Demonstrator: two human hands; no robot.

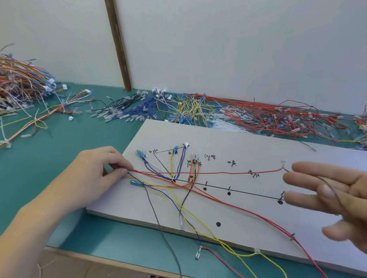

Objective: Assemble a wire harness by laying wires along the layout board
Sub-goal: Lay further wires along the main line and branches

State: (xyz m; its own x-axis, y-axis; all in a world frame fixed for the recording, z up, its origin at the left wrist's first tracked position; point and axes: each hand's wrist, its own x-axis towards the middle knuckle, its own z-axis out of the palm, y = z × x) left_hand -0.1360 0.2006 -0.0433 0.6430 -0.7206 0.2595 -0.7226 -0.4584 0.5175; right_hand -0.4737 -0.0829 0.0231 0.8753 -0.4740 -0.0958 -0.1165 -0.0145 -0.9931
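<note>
Layout board (253, 147) lying on the green tabletop (108, 231), its long edge toward the person. Left hand (94, 174), at the board's left edge, pinches the gathered wires (195, 206) between thumb and fingertips; right hand (335, 197), fingers spread and open, hovers over the right end with a thin dark wire (342, 204) draped across it. The wires look light, limp and tangle-prone, best gripped near their terminals. Loose wire piles (255, 115) line the tabletop's far edge; no containers visible.

Workshop bench: wire piles (265, 118), layout board (253, 147)
</note>
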